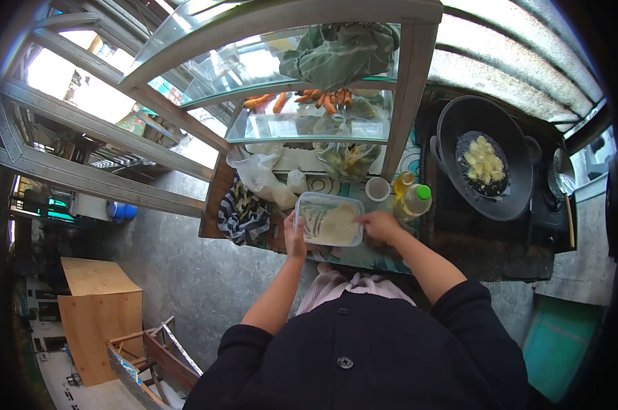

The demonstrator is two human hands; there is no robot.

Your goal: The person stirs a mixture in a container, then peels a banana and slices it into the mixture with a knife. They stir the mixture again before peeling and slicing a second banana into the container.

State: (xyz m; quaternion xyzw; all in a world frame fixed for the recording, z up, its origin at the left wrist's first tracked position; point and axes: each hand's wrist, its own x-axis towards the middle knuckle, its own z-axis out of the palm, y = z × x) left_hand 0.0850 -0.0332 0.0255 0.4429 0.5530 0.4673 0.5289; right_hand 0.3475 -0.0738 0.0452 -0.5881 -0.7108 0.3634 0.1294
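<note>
A clear rectangular plastic container point(356, 199) of pale, thick batter point(340, 222) sits at the counter's front edge. My left hand point(294, 237) grips its left side, thumb near the rim. At the right rim, my right hand point(383, 226) is closed, its fingertips reaching over the edge toward the batter; what it holds, if anything, is hidden. Just behind that hand stand an oil bottle with a green cap point(416, 200), a second yellow bottle point(402, 182) and a whitish cup point(377, 189).
On the stove at right, a dark wok point(452, 133) holds yellow frying pieces point(483, 160) in oil. A strainer point(561, 171) lies beside it. A glass case point(309, 128) with carrots point(328, 102) rises behind the counter. Left are plastic bags point(258, 174) and a striped cloth point(244, 219).
</note>
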